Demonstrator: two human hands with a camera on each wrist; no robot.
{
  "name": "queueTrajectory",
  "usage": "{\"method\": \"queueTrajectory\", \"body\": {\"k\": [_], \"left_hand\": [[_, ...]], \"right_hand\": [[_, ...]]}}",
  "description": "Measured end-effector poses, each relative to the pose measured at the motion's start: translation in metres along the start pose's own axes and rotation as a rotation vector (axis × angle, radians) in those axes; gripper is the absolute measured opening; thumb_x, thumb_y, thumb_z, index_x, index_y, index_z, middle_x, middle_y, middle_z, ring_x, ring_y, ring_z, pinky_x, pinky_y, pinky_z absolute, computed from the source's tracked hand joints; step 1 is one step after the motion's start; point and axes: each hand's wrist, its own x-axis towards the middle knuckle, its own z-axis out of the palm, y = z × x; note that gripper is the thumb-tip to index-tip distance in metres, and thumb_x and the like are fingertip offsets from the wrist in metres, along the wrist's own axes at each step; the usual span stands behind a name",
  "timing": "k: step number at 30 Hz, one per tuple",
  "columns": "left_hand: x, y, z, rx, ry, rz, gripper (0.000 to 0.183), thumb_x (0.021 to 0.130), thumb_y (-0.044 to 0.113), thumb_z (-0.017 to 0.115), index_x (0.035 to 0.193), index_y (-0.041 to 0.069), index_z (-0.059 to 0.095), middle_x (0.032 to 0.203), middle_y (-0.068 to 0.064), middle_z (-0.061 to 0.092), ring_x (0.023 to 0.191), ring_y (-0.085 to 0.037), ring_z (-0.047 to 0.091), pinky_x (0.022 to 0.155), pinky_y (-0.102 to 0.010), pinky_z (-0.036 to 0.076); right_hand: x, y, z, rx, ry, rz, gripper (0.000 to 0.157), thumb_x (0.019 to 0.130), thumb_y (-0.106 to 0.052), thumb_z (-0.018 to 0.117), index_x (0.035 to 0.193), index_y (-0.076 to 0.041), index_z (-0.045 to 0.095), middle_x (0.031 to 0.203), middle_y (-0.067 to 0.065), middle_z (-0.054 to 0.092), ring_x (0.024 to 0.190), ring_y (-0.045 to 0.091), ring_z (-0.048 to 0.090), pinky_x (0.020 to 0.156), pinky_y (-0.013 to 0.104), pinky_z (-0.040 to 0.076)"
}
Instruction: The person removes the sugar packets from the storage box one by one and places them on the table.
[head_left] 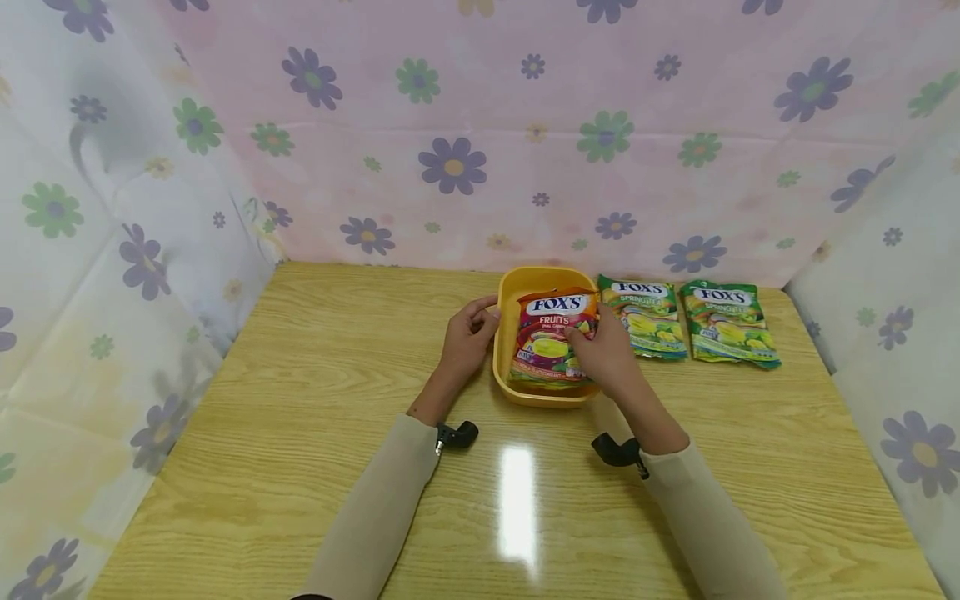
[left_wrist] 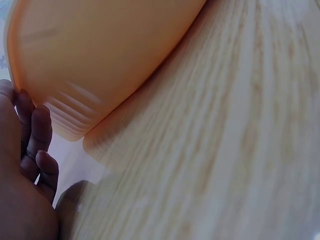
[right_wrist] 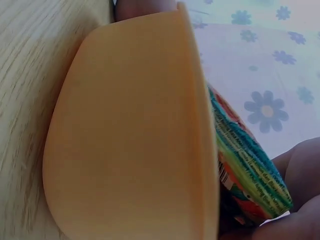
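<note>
A yellow plastic basin (head_left: pixel 504 342) stands on the table near the back wall. A red and orange FOX'S Fruits candy bag (head_left: pixel 543 337) lies tilted over its inside, its top edge near the far right of the rim. My right hand (head_left: pixel 606 346) grips this bag by its right side, thumb on the front. In the right wrist view the bag's striped green and yellow side (right_wrist: pixel 250 165) sticks out above the basin's rim. On the other side, my left hand (head_left: pixel 467 337) holds the basin's left rim with bent fingers; in the left wrist view the fingertips (left_wrist: pixel 41 117) are right at the rim.
Two green FOX'S Spring Tea candy bags, a nearer one (head_left: pixel 648 321) and a farther one (head_left: pixel 731 325), lie flat right of the basin. Flowered cloth walls (head_left: pixel 450 217) enclose the wooden table (head_left: pixel 337 350) at the back and sides.
</note>
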Motion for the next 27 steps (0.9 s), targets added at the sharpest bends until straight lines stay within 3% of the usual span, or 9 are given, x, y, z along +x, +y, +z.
{"method": "queueTrajectory", "body": {"k": [5,8,13,19,27], "left_hand": [[0.0,0.0,0.0,0.011,0.004,-0.02,0.033,0.101,0.015,0.061,0.131,0.002,0.063,0.077,-0.009,0.063,0.068,-0.013,0.057,0.064,-0.023,0.047],[-0.001,0.008,0.001,0.011,-0.003,-0.025,0.034,0.101,0.012,0.059,0.131,-0.003,0.061,0.077,-0.012,0.063,0.067,-0.012,0.056,0.064,-0.023,0.046],[-0.006,0.029,0.001,0.005,-0.018,-0.012,0.034,0.1,0.007,0.058,0.13,-0.008,0.059,0.075,-0.008,0.062,0.066,-0.011,0.055,0.063,-0.024,0.046],[-0.006,0.035,0.001,0.012,-0.027,-0.01,0.033,0.1,0.005,0.057,0.13,-0.008,0.059,0.074,-0.004,0.061,0.065,-0.012,0.055,0.061,-0.023,0.045],[0.0,0.004,0.001,0.012,0.0,-0.033,0.034,0.101,0.015,0.06,0.132,0.0,0.061,0.075,-0.003,0.06,0.064,-0.012,0.053,0.059,-0.023,0.044]], "right_hand": [[-0.007,-0.001,-0.009,0.102,-0.011,0.009,0.063,0.102,-0.02,0.058,0.152,0.003,0.026,0.139,0.023,0.045,0.119,0.037,0.054,0.099,0.05,0.048],[-0.01,-0.002,-0.014,0.148,-0.027,0.033,0.064,0.102,-0.02,0.058,0.152,0.001,0.026,0.14,0.021,0.044,0.12,0.036,0.054,0.099,0.049,0.049],[-0.014,0.001,-0.023,0.193,-0.04,0.059,0.062,0.102,-0.022,0.059,0.152,-0.002,0.029,0.136,0.019,0.05,0.115,0.034,0.059,0.092,0.044,0.054],[-0.021,0.007,-0.036,0.226,-0.065,0.071,0.065,0.102,-0.025,0.058,0.154,-0.003,0.024,0.134,0.021,0.054,0.107,0.031,0.066,0.082,0.037,0.058],[-0.03,0.017,-0.051,0.244,-0.051,0.096,0.071,0.102,-0.027,0.06,0.157,-0.008,0.019,0.134,0.022,0.055,0.099,0.023,0.07,0.078,0.037,0.058]]}}
